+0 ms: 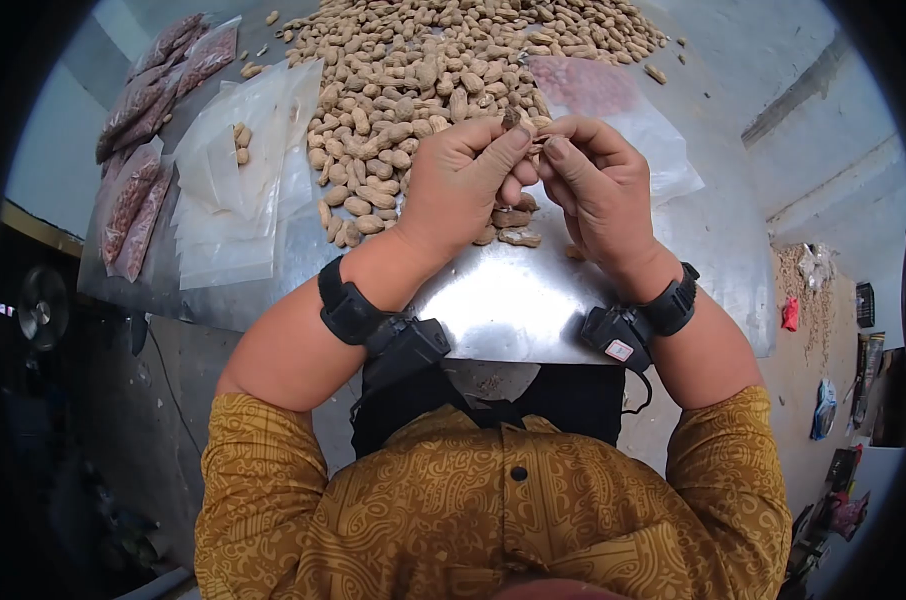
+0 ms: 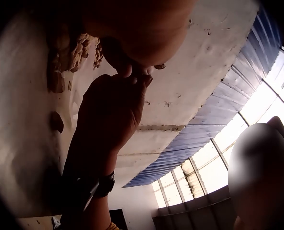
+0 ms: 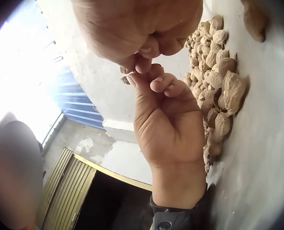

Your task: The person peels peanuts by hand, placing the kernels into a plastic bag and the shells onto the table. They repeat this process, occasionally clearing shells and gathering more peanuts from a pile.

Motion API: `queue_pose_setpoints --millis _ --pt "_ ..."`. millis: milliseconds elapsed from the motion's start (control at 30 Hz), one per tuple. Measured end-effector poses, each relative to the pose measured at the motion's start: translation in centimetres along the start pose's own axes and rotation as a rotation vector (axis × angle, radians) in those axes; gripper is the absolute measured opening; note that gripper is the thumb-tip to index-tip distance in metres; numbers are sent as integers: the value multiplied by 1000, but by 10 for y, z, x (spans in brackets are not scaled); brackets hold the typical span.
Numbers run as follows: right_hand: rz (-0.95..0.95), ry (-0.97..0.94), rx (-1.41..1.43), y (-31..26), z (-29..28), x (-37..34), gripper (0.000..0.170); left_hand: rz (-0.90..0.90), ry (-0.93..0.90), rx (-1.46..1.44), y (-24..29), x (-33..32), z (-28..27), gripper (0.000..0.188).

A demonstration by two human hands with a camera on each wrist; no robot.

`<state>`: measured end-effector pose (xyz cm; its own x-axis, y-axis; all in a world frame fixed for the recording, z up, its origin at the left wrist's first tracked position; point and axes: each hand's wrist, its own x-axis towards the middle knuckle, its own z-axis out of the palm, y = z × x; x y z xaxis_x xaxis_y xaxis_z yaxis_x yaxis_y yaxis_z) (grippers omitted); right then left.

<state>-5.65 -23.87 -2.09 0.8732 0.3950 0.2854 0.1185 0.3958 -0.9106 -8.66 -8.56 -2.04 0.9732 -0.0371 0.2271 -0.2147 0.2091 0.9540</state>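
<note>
My left hand (image 1: pixel 463 190) and right hand (image 1: pixel 608 195) meet at the fingertips above the near edge of the peanut pile (image 1: pixel 403 110). Between thumb and forefinger the left hand pinches a peanut (image 1: pixel 511 118), its dark brown shell poking out past the thumb. The right hand's thumb and forefinger pinch at the same peanut from the other side; fingers cover most of it. In the right wrist view a dark bit of shell (image 3: pixel 125 80) shows beside the left thumb. Several loose peanuts (image 1: pixel 519 238) lie on the metal table (image 1: pixel 513 300) just under the hands.
Clear plastic bags (image 1: pixel 228 235) lie stacked on the left, with a few peanuts on top. Beyond them are filled bags of reddish kernels (image 1: pixel 133 215). Another bag holding pink-red kernels (image 1: pixel 583 85) lies behind the right hand. The table's front edge runs close to the person's body.
</note>
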Motion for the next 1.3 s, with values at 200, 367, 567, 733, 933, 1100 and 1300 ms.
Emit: queue_pose_setpoints --millis 200,367,567,733,933,1100,1300 --pt "-18 10 43 4 4 0 17 -20 55 -158 -1 0 0 25" --pt "93 13 237 9 1 3 23 92 65 71 0 2 1 20" --pt "307 -74 530 11 0 4 26 850 47 778 5 8 -5 16" --pt "408 -148 660 15 -6 6 27 836 14 807 7 9 -10 17" --pt "433 -10 381 3 -3 7 15 499 58 563 7 3 -10 12" --pt "229 -85 -591 -8 -22 20 15 49 -196 410 26 1 -20 13" --pt "15 -136 -1241 -9 -29 21 22 -25 -552 697 27 2 -27 17"
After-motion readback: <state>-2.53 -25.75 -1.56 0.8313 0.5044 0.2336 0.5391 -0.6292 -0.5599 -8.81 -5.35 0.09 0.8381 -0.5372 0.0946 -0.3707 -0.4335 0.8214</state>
